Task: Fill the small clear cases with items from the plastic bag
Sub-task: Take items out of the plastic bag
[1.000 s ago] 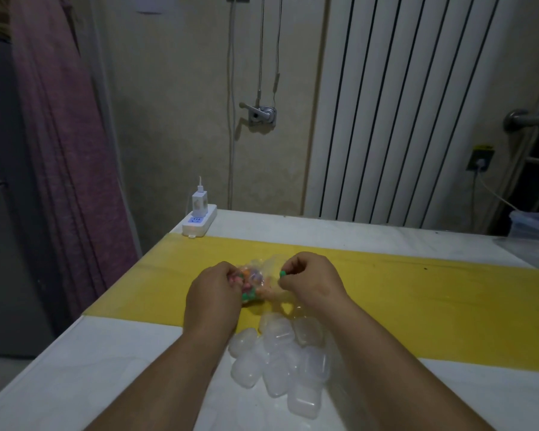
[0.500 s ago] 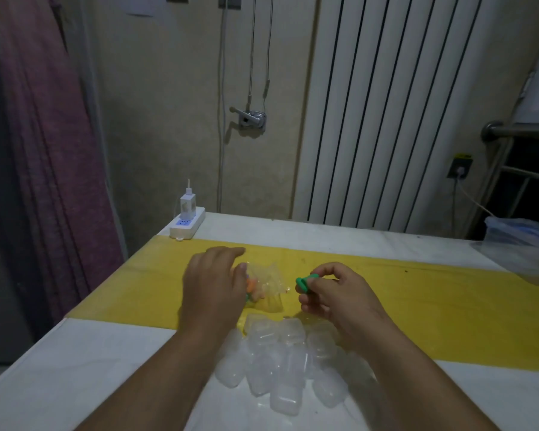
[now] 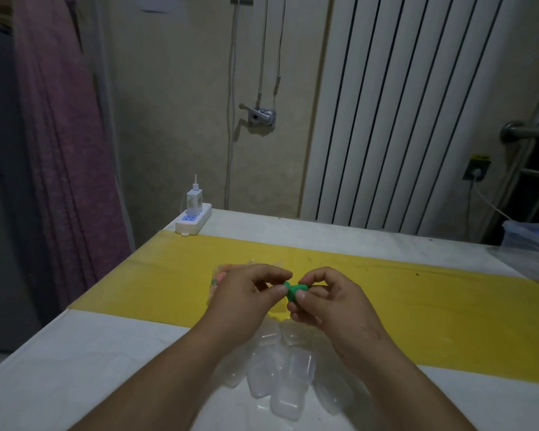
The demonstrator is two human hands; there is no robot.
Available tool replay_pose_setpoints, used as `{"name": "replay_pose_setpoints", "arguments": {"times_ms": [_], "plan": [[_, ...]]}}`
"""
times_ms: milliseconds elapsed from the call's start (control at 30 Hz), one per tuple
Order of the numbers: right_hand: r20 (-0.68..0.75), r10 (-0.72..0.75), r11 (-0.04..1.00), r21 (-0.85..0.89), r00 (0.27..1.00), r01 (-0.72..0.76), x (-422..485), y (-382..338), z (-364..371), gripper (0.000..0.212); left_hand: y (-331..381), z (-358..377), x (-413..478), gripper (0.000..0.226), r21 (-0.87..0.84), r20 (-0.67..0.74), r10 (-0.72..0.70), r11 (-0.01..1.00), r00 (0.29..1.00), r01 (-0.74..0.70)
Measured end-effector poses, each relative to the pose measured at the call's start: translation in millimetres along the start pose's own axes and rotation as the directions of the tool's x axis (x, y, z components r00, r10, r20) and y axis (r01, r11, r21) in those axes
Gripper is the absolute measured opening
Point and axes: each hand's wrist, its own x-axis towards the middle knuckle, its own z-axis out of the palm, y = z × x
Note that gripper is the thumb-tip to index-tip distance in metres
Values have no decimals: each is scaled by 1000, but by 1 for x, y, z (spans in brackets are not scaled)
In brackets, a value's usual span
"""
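Observation:
A small green item (image 3: 294, 290) is held just above the yellow strip, pinched from both sides. My left hand (image 3: 246, 298) pinches its left end and my right hand (image 3: 327, 298) pinches its right end. The plastic bag (image 3: 223, 272) of colourful items lies on the yellow strip behind my left hand, mostly hidden by it. Several small clear cases (image 3: 280, 377) lie heaped on the white table between my forearms, lids shut as far as I can see.
A white power strip (image 3: 193, 220) with a charger plugged in sits at the table's far left corner. A clear plastic container (image 3: 532, 241) stands at the far right edge. A pink curtain (image 3: 66, 150) hangs to the left.
My left hand has let go of the bag and moved right to the green item. The bag now lies on the strip behind that hand. My right hand keeps its pinch.

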Motion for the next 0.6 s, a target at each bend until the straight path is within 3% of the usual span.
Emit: {"name": "replay_pose_setpoints", "arguments": {"times_ms": [167,333,500,600], "plan": [[-111,-58,994,-100,992,46,-1,-2,-2,14,-3,-1,1,12,-25,-40,-74,997,996,73],[-211,-104,988,-131,972,77,0,-3,-4,18,9,-3,-2,16,-369,-42,-164,919,985,138],[-161,-122,972,-218,979,85,-3,-2,-1,20,10,-8,-3,6,-315,-31,-146,940,989,129],[-174,-146,945,-317,974,86,-3,0,0,19,9,-6,-3,20,-339,-5,-163,928,987,152]]}}
